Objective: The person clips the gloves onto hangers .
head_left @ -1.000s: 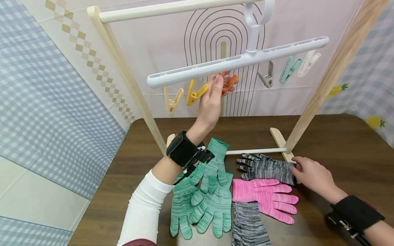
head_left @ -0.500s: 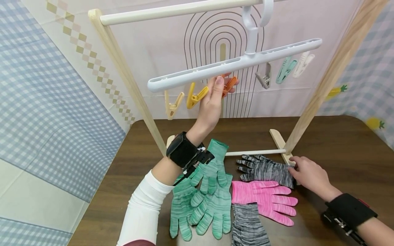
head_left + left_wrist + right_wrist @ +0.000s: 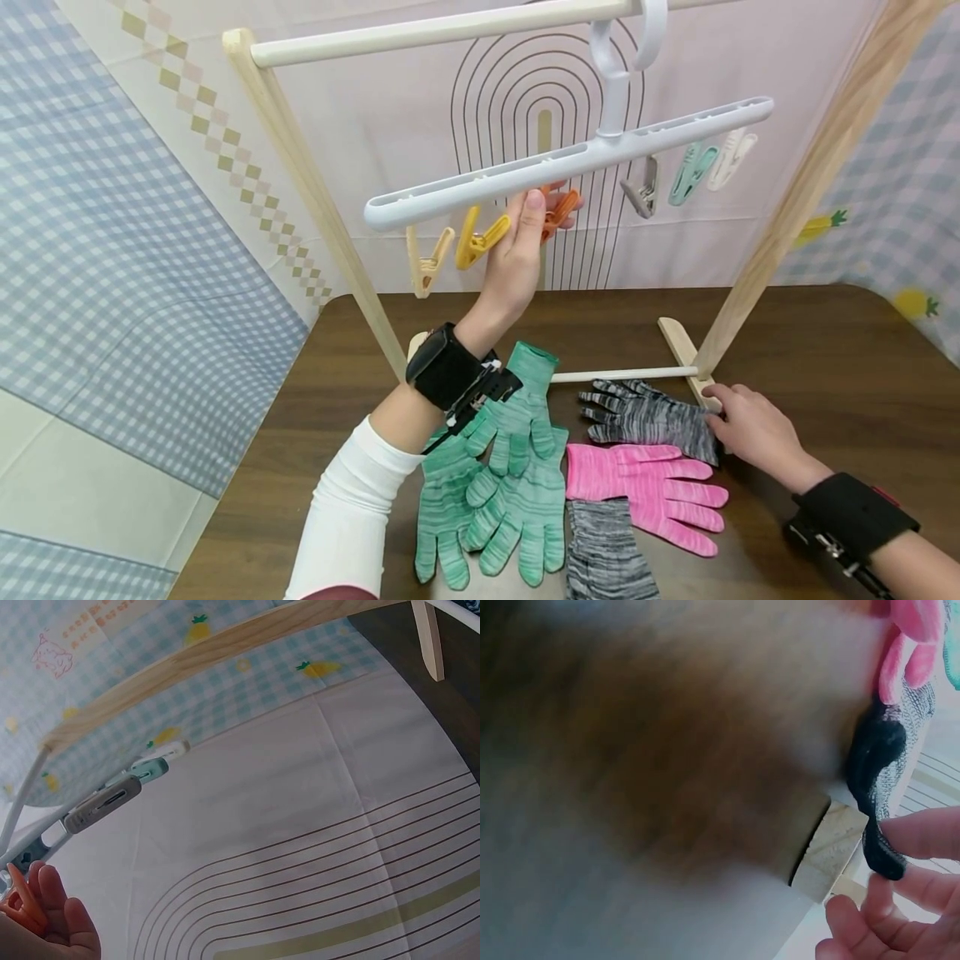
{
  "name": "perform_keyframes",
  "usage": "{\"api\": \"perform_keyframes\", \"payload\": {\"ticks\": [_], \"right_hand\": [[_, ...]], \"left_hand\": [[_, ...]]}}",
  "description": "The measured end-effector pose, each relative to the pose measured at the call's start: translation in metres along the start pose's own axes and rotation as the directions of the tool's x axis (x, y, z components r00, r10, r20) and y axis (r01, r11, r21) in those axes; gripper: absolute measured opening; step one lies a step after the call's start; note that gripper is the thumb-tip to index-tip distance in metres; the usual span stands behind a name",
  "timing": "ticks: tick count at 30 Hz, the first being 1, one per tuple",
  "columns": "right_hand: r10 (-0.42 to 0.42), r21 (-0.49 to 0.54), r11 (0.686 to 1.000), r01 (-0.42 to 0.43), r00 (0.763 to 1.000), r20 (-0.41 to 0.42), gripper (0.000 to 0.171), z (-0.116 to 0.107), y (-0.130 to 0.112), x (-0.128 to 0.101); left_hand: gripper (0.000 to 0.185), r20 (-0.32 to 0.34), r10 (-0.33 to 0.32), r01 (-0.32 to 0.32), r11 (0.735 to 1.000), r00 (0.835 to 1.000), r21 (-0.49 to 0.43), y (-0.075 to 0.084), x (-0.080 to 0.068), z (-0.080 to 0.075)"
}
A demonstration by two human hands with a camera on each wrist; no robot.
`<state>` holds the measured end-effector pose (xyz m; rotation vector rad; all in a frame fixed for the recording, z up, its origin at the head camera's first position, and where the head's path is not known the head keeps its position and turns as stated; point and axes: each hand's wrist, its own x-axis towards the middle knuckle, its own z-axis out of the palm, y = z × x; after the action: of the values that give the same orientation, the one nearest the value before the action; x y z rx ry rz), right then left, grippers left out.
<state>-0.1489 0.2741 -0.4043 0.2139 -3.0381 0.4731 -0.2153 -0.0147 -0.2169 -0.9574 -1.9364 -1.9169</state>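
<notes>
A dark brown wooden table (image 3: pixel 847 350) stands before a pale pink backdrop (image 3: pixel 405 117) printed with nested arch lines, flanked on the left by blue-and-white gingham cloth (image 3: pixel 112 250) with a stepped olive check band and on the right by gingham dotted with small pineapples (image 3: pixel 911 300).

My head camera looks down over the table (image 3: pixel 825 350) and rack (image 3: pixel 315 192); my wrist cameras sit close, sharing its orange peg (image 3: pixel 19 904) and grey glove (image 3: pixel 874 787).

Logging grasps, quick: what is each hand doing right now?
Left hand: pinches the orange clip.
Right hand: pinches the grey glove cuff.
</notes>
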Motion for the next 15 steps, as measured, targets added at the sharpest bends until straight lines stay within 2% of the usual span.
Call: {"api": "perform_keyframes", "payload": {"ticks": [8,15], "right_hand": [[-0.011,0.06,0.998,0.011,1.0,-0.002,0.033,-0.0035,-0.0039,-0.0015],[-0.101,0.083,0.99,0.112,0.987,-0.125,0.019,-0.008,-0.0082,-0.0013]], "left_hand": [[0.036,-0.002,0.034,-0.034,0.996,0.999,-0.081,0.0009,0.0007,0.0025],[0.033,-0.015,0.033,-0.034,0.996,0.999,-0.087,0.0017,-0.0004,0.004]]}}
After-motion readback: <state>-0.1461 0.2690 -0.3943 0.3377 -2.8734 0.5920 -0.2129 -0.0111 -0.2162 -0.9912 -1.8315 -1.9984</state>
